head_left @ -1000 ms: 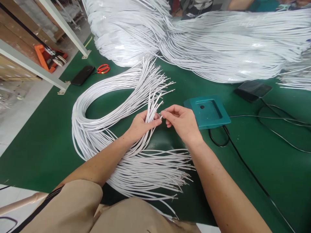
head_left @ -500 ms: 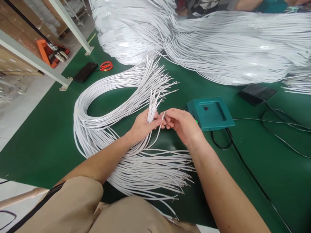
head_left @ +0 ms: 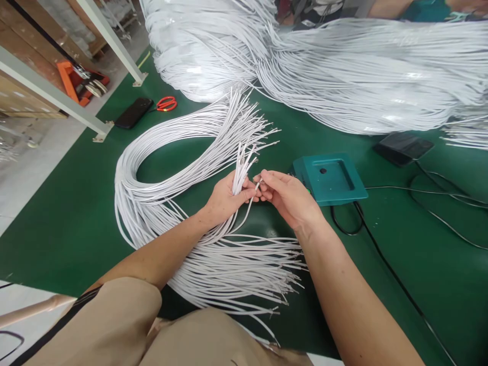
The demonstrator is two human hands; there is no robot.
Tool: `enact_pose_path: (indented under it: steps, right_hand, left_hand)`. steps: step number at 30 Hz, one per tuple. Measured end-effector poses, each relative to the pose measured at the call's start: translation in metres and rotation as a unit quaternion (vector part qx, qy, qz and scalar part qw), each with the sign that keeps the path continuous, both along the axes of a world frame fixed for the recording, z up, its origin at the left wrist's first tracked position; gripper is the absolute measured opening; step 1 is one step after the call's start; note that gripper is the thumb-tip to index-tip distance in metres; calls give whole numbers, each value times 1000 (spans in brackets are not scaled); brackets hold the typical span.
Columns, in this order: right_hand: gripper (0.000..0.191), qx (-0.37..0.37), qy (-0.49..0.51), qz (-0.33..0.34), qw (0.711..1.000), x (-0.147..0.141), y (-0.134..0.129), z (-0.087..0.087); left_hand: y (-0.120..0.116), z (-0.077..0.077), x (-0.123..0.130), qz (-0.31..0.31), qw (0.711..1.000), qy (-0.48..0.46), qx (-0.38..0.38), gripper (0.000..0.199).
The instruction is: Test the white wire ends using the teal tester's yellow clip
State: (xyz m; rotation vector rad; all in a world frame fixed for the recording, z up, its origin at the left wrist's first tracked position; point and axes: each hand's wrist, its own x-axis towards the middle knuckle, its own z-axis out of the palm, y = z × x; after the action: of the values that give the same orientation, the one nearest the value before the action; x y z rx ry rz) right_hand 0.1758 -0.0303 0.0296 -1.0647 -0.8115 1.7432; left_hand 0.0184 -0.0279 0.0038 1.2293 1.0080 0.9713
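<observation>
Green bench (head_left: 57, 223): carries every article listed below.

Black phone-like slab (head_left: 134, 113): flat, beside red-handled scissors (head_left: 166, 104).

Looped bundle of white cables (head_left: 168, 189): curled on the bench, one set of ends pointing away from you, another fanned before your body. Your left forearm lies across it; a dragging sleeve or elbow could cross and tangle the lengths.

Left hand (head_left: 227, 197): fingers curled, thumb pressed over a small sheaf of white cables (head_left: 239, 175), tips upward. A slackened thumb might let the sheaf splay.

Single white cable (head_left: 257, 186): apart from the sheaf, between your hands. Too sharp a bend could harm its end.

Right hand (head_left: 287, 195): thumb and fingertips drawn together, apparently pinching that end; the exact contact is too small to tell. A weak pinch may slip.

Teal device (head_left: 320, 188): recessed top, just beyond your right hand; a careless knuckle could nudge it.

Large heap of white cables (head_left: 343, 76): along the back; sliding strands could mix with yours.

Black box (head_left: 404, 148): far right, corded.
</observation>
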Motion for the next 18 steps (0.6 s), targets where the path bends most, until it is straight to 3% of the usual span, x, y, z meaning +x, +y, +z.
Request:
enact_pose_path:
  steps: [9,13,16,18]
  right_hand:
    - [29,-4,-5,-12,1000,2,-1,-1]
    - [24,53,-127,-56,989,-2,-3,4]
    - [16,130,-296,-85,942,-6,-4,3]
    - [16,208,-421,-88,879,-9,-5,-2]
  left_hand:
    - [2,-3,-1,20,1000,17,5,26]
    - [3,-4,-2,16,1000,16,17,28]
    - [3,-2,-3,-5,1000,-16,2,40]
    - [4,1,-4,-37,998,-50,-32,53]
